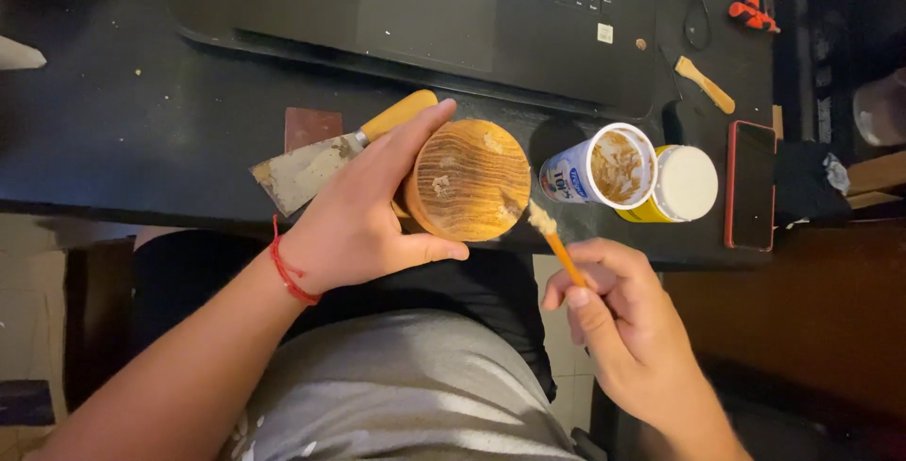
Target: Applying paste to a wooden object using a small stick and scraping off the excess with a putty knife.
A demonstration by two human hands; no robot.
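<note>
My left hand (363, 211) grips a round wooden block (470, 180) with visible grain, holding it tilted above the desk's front edge. Pale filler patches dot its flat face. My right hand (618, 324) pinches a thin orange stick (561, 250) whose tip, loaded with pale paste, sits just beside the block's lower right rim. A red string circles my left wrist.
A putty knife with a yellow handle (326, 157) lies behind my left hand. An open white cup of brown paste (604, 168), a yellow jar with a white lid (681, 184), a red-cased phone (752, 184), a laptop (444, 17), and a small wooden spatula (704, 84) sit on the black desk.
</note>
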